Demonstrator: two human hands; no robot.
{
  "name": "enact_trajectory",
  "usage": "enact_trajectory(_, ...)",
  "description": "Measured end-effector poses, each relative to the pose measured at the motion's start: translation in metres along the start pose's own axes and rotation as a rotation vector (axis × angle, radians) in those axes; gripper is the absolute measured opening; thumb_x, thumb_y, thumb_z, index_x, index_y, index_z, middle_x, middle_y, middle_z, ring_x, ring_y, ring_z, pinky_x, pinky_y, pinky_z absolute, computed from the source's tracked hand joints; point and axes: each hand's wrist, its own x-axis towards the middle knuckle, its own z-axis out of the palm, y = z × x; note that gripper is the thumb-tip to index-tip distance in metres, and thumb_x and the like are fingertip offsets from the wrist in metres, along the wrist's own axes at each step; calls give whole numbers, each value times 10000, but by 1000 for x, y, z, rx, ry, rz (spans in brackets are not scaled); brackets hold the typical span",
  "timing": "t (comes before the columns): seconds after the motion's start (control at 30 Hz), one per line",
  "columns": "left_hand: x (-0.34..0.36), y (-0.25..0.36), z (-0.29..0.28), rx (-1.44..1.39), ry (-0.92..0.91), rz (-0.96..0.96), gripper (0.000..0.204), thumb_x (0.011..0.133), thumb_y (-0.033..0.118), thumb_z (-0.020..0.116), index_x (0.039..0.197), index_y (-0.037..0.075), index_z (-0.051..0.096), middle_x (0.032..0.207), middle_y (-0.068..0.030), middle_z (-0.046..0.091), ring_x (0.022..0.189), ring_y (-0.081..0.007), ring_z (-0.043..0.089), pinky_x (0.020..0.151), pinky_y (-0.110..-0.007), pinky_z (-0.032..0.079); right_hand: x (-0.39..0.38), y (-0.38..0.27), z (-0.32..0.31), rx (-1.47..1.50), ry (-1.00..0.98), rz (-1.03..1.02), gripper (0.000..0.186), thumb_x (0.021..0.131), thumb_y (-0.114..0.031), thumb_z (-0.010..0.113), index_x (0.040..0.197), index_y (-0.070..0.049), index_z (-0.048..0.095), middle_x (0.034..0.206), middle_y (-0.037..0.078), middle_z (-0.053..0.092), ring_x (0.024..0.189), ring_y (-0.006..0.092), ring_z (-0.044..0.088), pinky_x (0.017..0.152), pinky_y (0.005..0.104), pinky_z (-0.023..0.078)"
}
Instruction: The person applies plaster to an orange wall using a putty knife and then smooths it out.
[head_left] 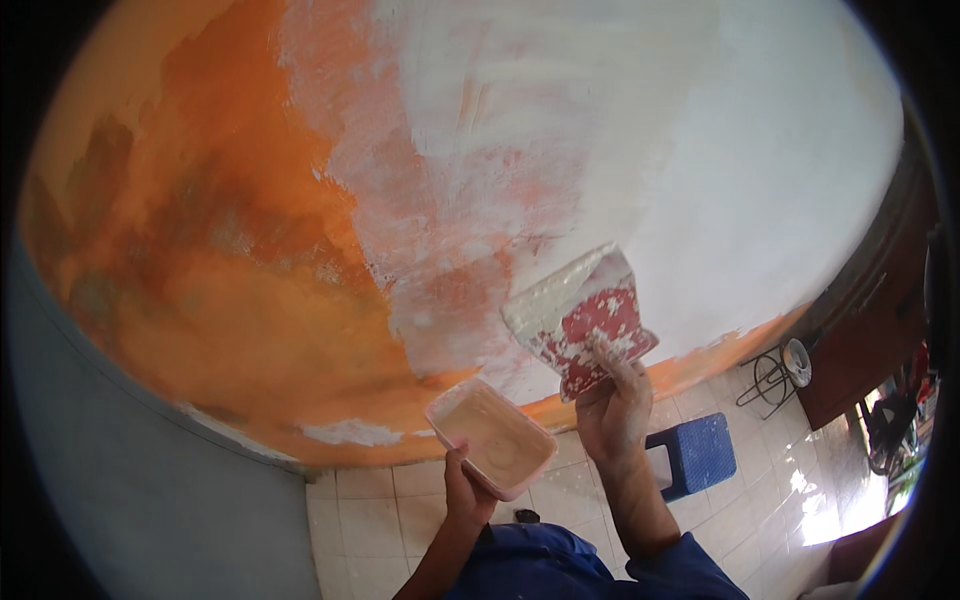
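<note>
My right hand (pixel 615 420) grips a wide putty knife (pixel 575 315) with a red, white-spattered body, raised in front of the wall. My left hand (pixel 465 490) holds a pale pink rectangular tub (pixel 530 445) by its near-left side, with a creamy beige substance inside. The wall (pixel 230 160) shows orange paint on the left, a patchy pinkish-white coat in the middle and smoother white on the right, with an orange band along the bottom.
A grey wall (pixel 140 480) stands at left. Below, on the tiled floor (pixel 370 510), are a blue plastic stool (pixel 705 450) and a small dark object (pixel 528 516). At right are a metal stool (pixel 770 380), dark wooden panels (pixel 860 330) and a bright opening.
</note>
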Motion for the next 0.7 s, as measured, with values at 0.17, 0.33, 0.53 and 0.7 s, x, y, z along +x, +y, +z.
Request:
enact_trajectory(0.17,-5,-1,15,-12,-24,10,547,872,307,506,1324,38,355,1281,-138,471,1203,-297,464,1014,-442,392,23,-23,32,-599,-134,-602,159,917,8,504,1044,56,587,1083,125,629,936,182,629,765,290,512)
enact_trajectory(0.33,-9,-1,12,-4,-43,48,551,854,285,517,1323,38,363,1280,-140,474,1202,-302,466,1014,-451,388,74,-1,66,-1241,-180,-1353,440,831,84,512,1269,83,465,1318,242,473,1233,364,469,990,415,439)
enact_trajectory(0.53,-26,8,-5,-4,5,75,605,818,309,544,1332,48,359,1278,-142,479,1204,-313,466,1007,-465,389,123,38,55,-1594,-376,-1554,524,802,22,521,1306,110,404,1407,269,339,1316,430,326,1064,542,308)
enact_trajectory(0.7,-32,15,-34,-73,14,68,644,791,318,561,1338,51,350,1280,-146,478,1199,-325,470,1001,-470,394,117,61,22,-1552,-556,-1435,640,680,141,476,1314,85,414,1402,259,365,1317,426,336,1059,550,308)
